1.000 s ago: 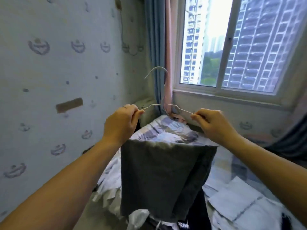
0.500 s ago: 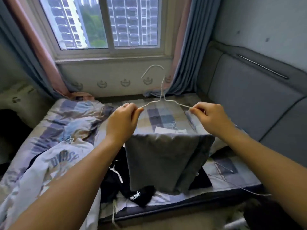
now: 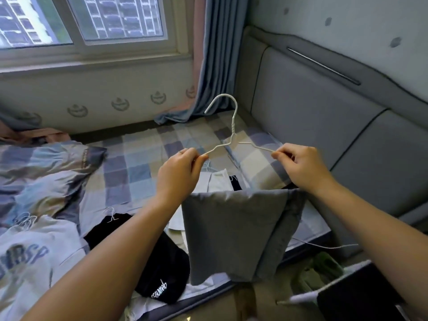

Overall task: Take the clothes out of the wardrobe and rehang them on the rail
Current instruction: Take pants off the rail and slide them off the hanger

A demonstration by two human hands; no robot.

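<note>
Pinching a white wire hanger (image 3: 232, 126) by both shoulders, one in the left hand (image 3: 178, 174) and one in the right hand (image 3: 301, 167), with the hook up (leaning a bit left). Got a folded grey garment (image 3: 231, 235) draped on it, hanging in the air above the checked bed (image 3: 143, 163). Also a black top (image 3: 148, 262) and a white lettered shirt (image 3: 30, 262) lying down there.

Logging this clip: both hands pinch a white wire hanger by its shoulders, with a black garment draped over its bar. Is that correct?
Not quite. The head view shows that the garment draped over the bar is grey, not black. The rest holds: the left hand and right hand pinch the white wire hanger by its shoulders.
</note>
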